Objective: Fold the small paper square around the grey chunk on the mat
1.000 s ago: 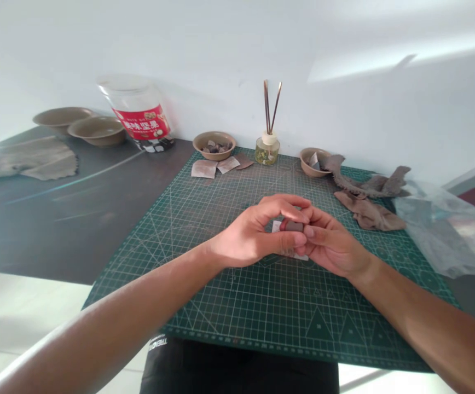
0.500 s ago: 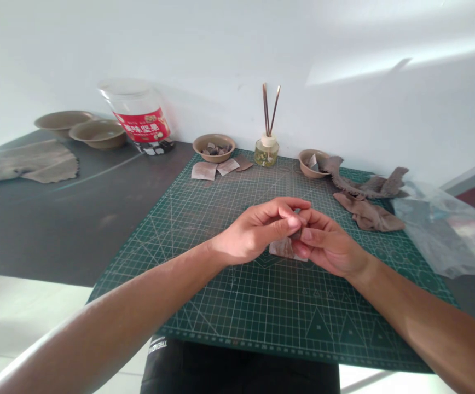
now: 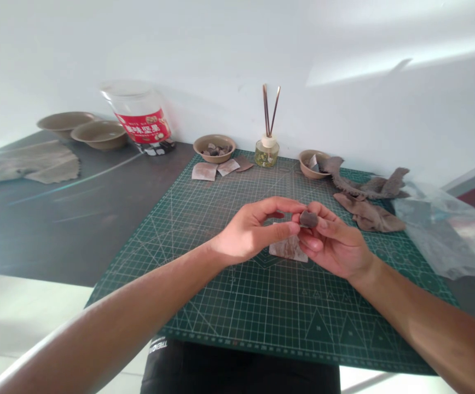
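Note:
Over the middle of the green cutting mat [image 3: 204, 230], a small dark grey stone [image 3: 308, 219] is held up between my two hands. My right hand [image 3: 340, 246] grips its right side between thumb and fingers. At the stone's left edge are the thumb and fingertips of my left hand [image 3: 254, 227], closed in a loose pinch. Beneath the hands lies a square of whitish paper [image 3: 289, 249] with brown stains, partly covered by my fingers.
Behind are a bowl of stone pieces [image 3: 214, 149], paper squares [image 3: 203, 171], a reed diffuser [image 3: 267, 152] and another bowl [image 3: 313, 164]. Grey-brown cloths [image 3: 369, 213] and a clear plastic bag [image 3: 434, 235] lie right. Left stand a clear plastic jar [image 3: 143, 120] and two bowls [image 3: 100, 135].
The stone has turned and moved slightly right and up, so more of its dark face shows. My left fingers have drawn back a little from over it, and the hands are slightly farther apart.

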A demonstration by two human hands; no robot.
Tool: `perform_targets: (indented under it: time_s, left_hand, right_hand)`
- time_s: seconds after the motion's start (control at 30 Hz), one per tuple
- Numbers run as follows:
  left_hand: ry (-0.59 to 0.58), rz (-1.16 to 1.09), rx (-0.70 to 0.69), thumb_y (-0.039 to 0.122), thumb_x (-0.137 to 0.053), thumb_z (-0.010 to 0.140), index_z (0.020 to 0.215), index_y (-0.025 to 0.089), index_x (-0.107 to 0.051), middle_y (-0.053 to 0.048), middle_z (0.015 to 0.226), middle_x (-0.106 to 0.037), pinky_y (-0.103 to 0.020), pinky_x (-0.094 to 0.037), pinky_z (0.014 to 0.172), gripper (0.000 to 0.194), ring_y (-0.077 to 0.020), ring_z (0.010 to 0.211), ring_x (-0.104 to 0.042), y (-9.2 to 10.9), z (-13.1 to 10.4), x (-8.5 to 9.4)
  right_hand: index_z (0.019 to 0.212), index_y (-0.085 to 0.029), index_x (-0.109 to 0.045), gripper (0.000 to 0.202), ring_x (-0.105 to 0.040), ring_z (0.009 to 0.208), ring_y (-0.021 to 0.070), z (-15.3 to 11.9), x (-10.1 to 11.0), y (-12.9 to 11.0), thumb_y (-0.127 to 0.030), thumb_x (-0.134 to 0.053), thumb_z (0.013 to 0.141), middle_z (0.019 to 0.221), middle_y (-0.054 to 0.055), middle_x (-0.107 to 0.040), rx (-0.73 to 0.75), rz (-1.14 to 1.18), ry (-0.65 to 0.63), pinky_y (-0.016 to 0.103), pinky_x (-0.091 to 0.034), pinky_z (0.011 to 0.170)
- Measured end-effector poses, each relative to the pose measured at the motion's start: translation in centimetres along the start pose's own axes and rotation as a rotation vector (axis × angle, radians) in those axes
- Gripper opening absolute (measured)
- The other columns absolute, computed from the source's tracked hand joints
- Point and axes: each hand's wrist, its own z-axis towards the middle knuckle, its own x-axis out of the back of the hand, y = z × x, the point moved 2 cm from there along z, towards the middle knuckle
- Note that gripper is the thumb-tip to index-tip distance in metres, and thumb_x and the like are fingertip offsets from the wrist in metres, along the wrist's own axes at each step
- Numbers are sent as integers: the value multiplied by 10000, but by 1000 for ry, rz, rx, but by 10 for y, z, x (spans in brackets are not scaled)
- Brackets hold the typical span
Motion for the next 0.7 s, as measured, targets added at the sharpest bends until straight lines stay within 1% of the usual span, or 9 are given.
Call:
perform_targets:
  time_s: [0.13, 0.2, 0.27, 0.3, 0.33, 0.4, 0.47, 0.53, 0.7]
  left_hand:
    - [8, 13, -14, 330, -690, 918, 1066, 193, -701, -85, 1190, -706, -411, -539, 961, 202, -243, 1094, -676, 2, 2, 0]
    - [13, 53, -21, 351, -644, 952, 1017, 181, -710, -89, 1158, -715, -392, -545, 935, 194, -233, 1065, -681, 4, 2, 1]
    - [23, 107, -13, 390, -584, 986, 1007, 172, -711, -92, 1106, -724, -382, -548, 908, 253, -224, 1024, -684, 6, 2, 2]
    - [25, 127, -8, 410, -568, 991, 1015, 169, -707, -93, 1092, -723, -382, -547, 902, 279, -224, 1013, -681, 6, 2, 2]
    - [24, 142, -5, 429, -576, 984, 1031, 169, -698, -93, 1088, -720, -385, -545, 901, 292, -226, 1013, -676, 6, 1, 2]
    - [24, 171, -9, 447, -648, 933, 1072, 175, -676, -90, 1104, -706, -391, -535, 911, 306, -231, 1029, -661, 6, 0, 1]
    - [31, 215, -5, 424, -716, 881, 1094, 182, -656, -84, 1101, -692, -391, -527, 912, 328, -227, 1023, -647, 5, -1, 1]
    - [35, 240, 9, 391, -723, 874, 1096, 185, -646, -77, 1071, -680, -384, -525, 892, 312, -212, 988, -638, 3, -1, 0]
    - [2, 135, 21, 315, -711, 877, 999, 195, -614, -65, 1052, -650, -383, -520, 877, 197, -199, 965, -622, 0, -2, 1]
  right_hand:
    - [885, -250, -617, 206, -527, 503, 91, -1, 2, 1, -367, -774, 820, 678, -53, -645, -16, 2, -37, 216, -439, 493]
    - [877, -244, -605, 196, -549, 522, 87, -1, 1, 1, -347, -766, 834, 697, -51, -650, -28, 13, -60, 203, -443, 500]
    - [856, -232, -591, 222, -565, 541, 82, -1, 0, 2, -341, -781, 823, 753, -41, -673, -37, 17, -63, 196, -450, 504]
    - [850, -228, -587, 231, -569, 545, 82, -1, -1, 2, -341, -786, 819, 748, -41, -672, -40, 15, -60, 194, -454, 506]
    - [848, -224, -587, 233, -570, 545, 83, 0, -1, 2, -342, -786, 822, 721, -45, -661, -42, 13, -55, 191, -458, 507]
    - [855, -219, -594, 217, -573, 545, 86, 0, 0, 3, -337, -775, 838, 653, -55, -626, -38, 8, -43, 186, -470, 511]
    - [857, -214, -597, 205, -581, 551, 84, 1, 1, 4, -319, -772, 843, 676, -51, -634, -27, 6, -25, 185, -487, 514]
    - [858, -210, -597, 200, -594, 560, 81, 2, 2, 4, -295, -777, 839, 733, -42, -657, -18, 5, -17, 184, -500, 513]
    - [847, -198, -602, 181, -616, 574, 90, 2, 0, 6, -283, -761, 856, 703, -35, -655, -22, -47, -46, 181, -503, 517]
